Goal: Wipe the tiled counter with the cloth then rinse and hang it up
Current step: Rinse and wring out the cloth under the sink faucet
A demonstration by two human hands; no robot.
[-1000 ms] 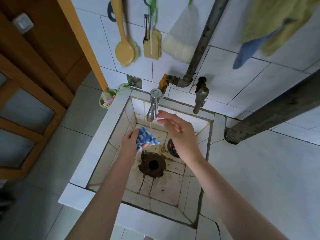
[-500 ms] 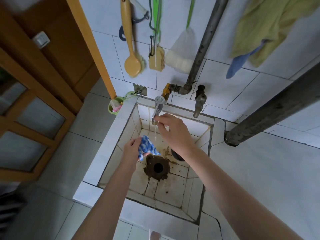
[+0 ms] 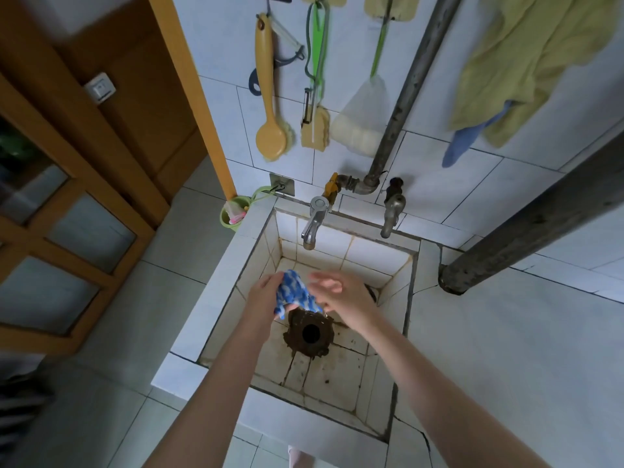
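The left hand (image 3: 265, 293) grips the bunched blue-and-white cloth (image 3: 293, 292) with curled fingers, holding it inside the tiled sink (image 3: 216, 292), nearer the sink's back wall than its front rim and just above the back edge of the drain (image 3: 310, 333). The right hand (image 3: 342, 297) is open with fingers loosely spread, just beside the cloth's right side. Blur hides whether it touches. Both hands are below the tap (image 3: 314, 221) at the sink's back rim.
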